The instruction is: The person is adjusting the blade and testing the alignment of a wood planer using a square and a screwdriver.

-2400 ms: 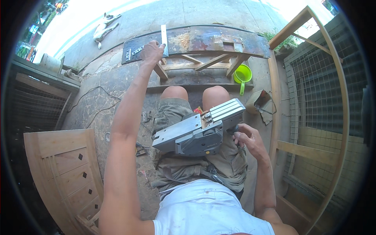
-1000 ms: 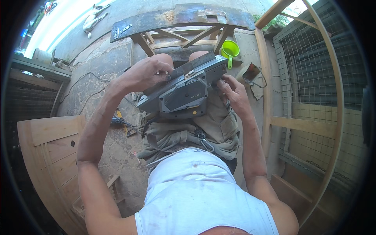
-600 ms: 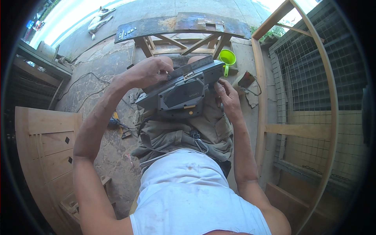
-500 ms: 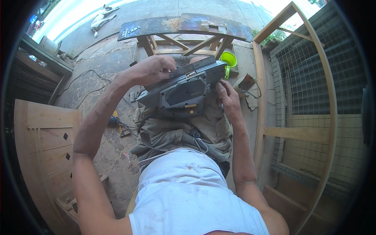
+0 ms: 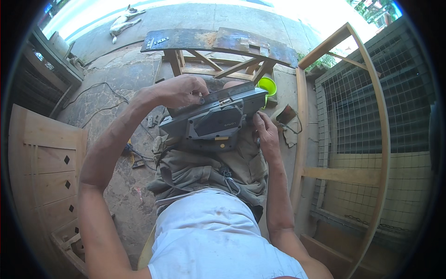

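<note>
A grey and black electric planer rests on its side across my lap, its flat metal sole facing away from me. A long thin dark metal strip stands along its far edge. My left hand is bent over the left part of that strip, its fingers closed together at the sole; whatever they pinch is too small to make out. At the planer's right end, my right hand has thumb and fingers closed against the body's corner. Part of its grip is hidden.
A low wooden bench stands ahead, with a bright green dipper beside it. To the right rises a wooden frame before wire mesh. A panelled wooden door leans at left. Cables cross the floor; a dog lies far off.
The view has shifted slightly, so the surroundings sit a little differently in the picture. Both hands stay at the planer, with the left hand's fingers moved only slightly along the strip.
</note>
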Motion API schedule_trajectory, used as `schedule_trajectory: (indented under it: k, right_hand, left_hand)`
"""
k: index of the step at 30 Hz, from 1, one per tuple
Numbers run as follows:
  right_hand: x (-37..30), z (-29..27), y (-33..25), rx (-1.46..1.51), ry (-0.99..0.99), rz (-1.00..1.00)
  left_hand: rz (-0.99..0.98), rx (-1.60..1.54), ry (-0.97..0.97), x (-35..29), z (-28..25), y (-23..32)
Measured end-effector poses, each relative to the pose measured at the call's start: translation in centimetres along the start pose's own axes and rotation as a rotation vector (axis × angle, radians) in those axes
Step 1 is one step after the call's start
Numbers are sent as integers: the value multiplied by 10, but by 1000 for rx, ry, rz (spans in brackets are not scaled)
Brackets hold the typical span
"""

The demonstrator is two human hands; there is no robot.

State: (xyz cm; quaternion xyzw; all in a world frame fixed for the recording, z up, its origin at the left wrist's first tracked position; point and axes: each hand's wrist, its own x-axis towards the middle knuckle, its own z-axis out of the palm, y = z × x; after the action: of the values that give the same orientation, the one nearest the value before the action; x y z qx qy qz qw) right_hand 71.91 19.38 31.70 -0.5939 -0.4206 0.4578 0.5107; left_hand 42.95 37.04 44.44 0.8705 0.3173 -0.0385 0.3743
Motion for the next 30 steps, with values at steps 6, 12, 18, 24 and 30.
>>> schedule_trajectory:
  k: [6,12,18,24,30]
  right_hand:
    - [-2,1,-7,-17,-5,40]
    - [-2,0,0,-9,6,2]
    - [-2,1,1,-6,18,6]
    - [-4,0,1,1,26,20]
    - [-5,3,-5,-1,4,26]
  left_hand:
    - [73,71,51,4,3,-13]
    - [74,42,81,4,7,-14]
    - [56,7,70,2,5,-7]
    - [-31,-14,33,6,3,2]
    - [59,19,87,30,16,-30]
